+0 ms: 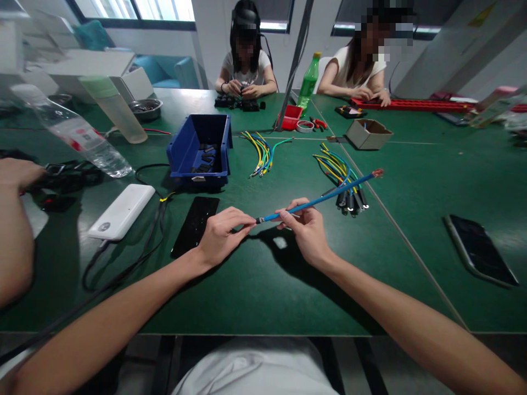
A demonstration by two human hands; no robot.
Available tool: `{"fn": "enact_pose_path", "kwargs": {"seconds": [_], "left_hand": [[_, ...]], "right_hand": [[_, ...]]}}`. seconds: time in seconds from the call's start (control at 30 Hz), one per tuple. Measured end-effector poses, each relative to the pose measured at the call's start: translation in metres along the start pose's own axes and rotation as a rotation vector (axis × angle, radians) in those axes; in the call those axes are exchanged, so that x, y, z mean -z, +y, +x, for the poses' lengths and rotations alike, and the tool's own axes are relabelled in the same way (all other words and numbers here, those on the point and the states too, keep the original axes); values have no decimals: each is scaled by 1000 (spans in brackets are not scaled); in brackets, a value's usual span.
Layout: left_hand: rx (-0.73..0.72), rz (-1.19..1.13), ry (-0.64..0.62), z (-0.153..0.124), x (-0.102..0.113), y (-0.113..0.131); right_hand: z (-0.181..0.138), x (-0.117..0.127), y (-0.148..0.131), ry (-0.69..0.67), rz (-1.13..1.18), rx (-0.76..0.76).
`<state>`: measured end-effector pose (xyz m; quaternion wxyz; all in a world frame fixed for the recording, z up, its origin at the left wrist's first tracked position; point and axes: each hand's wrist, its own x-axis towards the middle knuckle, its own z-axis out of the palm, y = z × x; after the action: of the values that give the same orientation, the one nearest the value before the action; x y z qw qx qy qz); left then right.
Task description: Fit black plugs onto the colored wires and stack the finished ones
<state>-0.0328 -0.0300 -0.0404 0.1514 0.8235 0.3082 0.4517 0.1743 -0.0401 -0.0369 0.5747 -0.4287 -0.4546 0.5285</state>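
Note:
A blue cable (325, 196) slants up to the right above the table, with bare copper strands (378, 173) at its far end. My right hand (307, 227) pinches it close to its lower left end. At that end my left hand (226, 233) is closed on a small black sleeve (258, 220), most of which the fingertips hide. A silvery bit shows between sleeve and blue jacket. Behind my right hand lies a bundle of yellow, blue and green wires (335, 167) with black sleeves (352, 202) and ring lugs at their near ends.
A blue bin (175, 159) holds black sleeves. Another wire bundle (263, 153) lies beside it. Phones (195, 225) (480, 249), a white power bank (122, 211), a bottle (82, 134) and a cardboard box (368, 136) are around. Two people sit opposite; another person's arm (14, 236) is at left.

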Motion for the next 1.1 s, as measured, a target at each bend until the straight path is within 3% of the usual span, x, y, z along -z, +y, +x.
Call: {"fn": "enact_pose_path", "kwargs": {"seconds": [0.17,0.4,0.77,1.1], "left_hand": [[-39,-3,14,1,0,2],[56,-54,19,0,-2,3],[-60,-31,54,0,-4,3],[57,-51,11,-2,-4,4]], "right_hand": [[0,1,1,-17,4,-8],[-2,1,4,-49,11,-14],[-2,-1,1,-47,8,-38],[-3,-2,3,-55,-22,-51]]}}
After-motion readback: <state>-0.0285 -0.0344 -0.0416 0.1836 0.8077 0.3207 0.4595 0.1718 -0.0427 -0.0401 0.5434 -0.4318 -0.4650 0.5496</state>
